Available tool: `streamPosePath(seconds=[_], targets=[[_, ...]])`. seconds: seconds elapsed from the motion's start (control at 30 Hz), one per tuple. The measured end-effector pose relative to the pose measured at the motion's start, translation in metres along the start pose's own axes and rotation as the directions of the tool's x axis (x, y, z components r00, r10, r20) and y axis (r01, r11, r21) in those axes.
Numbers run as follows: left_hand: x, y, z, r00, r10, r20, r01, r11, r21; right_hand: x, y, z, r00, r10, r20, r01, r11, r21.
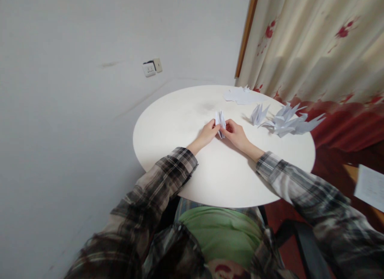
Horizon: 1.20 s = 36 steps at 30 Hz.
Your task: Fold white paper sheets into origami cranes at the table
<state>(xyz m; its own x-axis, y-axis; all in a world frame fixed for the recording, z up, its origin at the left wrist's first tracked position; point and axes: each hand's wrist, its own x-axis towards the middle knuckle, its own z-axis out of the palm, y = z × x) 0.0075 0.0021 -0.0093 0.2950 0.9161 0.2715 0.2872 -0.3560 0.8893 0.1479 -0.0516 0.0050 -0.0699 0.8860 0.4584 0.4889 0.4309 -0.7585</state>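
We pinch one folded paper between closed fingers, left hand and right hand, over the worktop; paper birds stand right.

no text is legible; faint marks on the sheet are blurred.

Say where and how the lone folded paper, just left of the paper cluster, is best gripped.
Probably low on the lone folded paper, where its folds gather, with a light pinch. Come from the left, the side of the right hand: thin points fan upward and look easy to bend, while the paper cluster lies close on its right.
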Motion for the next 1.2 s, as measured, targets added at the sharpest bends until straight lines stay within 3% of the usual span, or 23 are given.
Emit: streamPosePath(seconds=[0.6, 1.2], targets=[[-0.0041, 0.0105, -0.001, 1.0, -0.028, -0.013, 0.028, 1.0, 0.012, 0.0001, 0.0007, 0.0003, 1.0, 0.01, 0.008, -0.011, 1.0, 0.016], [-0.0022, 0.0042, -0.0012, 1.0, 0.001, -0.006, -0.001, 1.0, 0.031, -0.0009, -0.0024, 0.0009, 1.0, 0.002, -0.007, -0.002, 0.999, 0.036]])
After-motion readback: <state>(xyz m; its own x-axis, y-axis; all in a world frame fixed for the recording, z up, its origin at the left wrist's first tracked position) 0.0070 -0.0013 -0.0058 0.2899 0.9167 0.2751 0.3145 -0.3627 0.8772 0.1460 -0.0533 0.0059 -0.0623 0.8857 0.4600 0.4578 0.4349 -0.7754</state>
